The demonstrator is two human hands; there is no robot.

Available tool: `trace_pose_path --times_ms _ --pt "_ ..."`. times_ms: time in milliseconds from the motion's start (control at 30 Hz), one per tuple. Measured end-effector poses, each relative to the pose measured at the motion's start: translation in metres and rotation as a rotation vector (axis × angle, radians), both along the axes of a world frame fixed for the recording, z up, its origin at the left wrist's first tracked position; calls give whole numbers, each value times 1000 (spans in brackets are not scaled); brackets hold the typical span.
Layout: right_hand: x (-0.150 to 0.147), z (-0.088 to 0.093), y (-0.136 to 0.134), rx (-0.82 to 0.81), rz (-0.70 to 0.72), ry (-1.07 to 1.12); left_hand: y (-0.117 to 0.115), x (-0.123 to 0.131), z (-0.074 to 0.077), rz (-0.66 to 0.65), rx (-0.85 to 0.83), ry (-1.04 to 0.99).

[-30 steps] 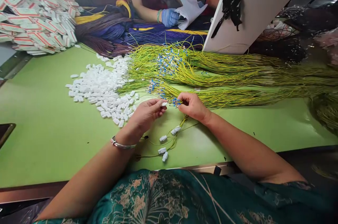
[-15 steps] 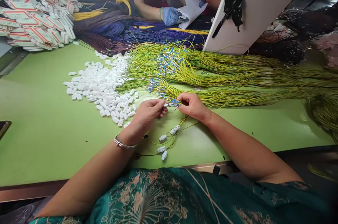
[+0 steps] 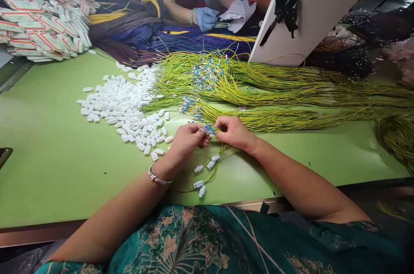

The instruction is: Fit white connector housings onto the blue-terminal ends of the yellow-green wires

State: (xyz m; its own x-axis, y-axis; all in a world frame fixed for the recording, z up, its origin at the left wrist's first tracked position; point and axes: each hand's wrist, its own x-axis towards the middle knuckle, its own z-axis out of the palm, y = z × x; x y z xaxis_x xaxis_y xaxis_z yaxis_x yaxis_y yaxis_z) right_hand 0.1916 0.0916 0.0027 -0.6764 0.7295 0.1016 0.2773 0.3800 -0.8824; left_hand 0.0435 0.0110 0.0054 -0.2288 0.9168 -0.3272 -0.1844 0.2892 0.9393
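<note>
My right hand (image 3: pixel 235 132) is closed in a pinch on a small bunch of yellow-green wires. Their blue and silver terminal ends (image 3: pixel 209 129) stick out toward the left. Against these tips, my left hand (image 3: pixel 191 139) has its thumb and fingers closed; its grasp is partly hidden. Below the hands, several white plastic connectors (image 3: pixel 198 184) lie on thin yellow-green wires. Left of my left hand spreads a heap of loose white connectors (image 3: pixel 119 99). Just behind my hands are more wires with blue terminals (image 3: pixel 191 106).
Thick yellow-green wire bundles (image 3: pixel 284 93) run to the right across the green table (image 3: pixel 48 157). Purple wires (image 3: pixel 142 35) lie behind them. White-and-red strips (image 3: pixel 45 20) are piled at the back left. A slanted white panel (image 3: pixel 310 11) stands near a co-worker's gloved hand (image 3: pixel 207 19).
My left hand has moved slightly right, onto the blue-tipped wire ends; the white piece at its fingertips no longer shows there. Another connector now shows below the hands. The co-worker's white sheet has shifted.
</note>
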Motion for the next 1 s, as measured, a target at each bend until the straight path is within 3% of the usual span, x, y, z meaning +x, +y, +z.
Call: trace_pose_path --times_ms 133,200,333,433,500,633,700,800,900,1000 --pt "1 5 2 -104 8 2 -2 -1 0 -2 -3 77" --pt "2 9 3 -176 -5 32 -8 0 -1 -46 5 244" --pt "0 13 2 -228 -81 97 -28 14 1 -370 225 771" --pt "-3 9 -1 -228 -76 70 -38 19 9 -585 365 987" --pt "-5 5 -2 -237 -58 64 -40 7 16 -540 372 1094" --pt "-7 3 -2 -177 -85 63 -47 -44 25 -250 265 1323" --pt "-8 4 -1 -150 -102 54 -54 -64 23 -299 190 1373" --pt "-7 6 -1 -181 -96 50 -67 -73 11 -417 205 1407" --pt "-5 5 0 -244 -54 43 -73 -68 1 -391 314 1429" --pt "-3 3 1 -302 -11 40 -67 -62 4 -307 371 1377"
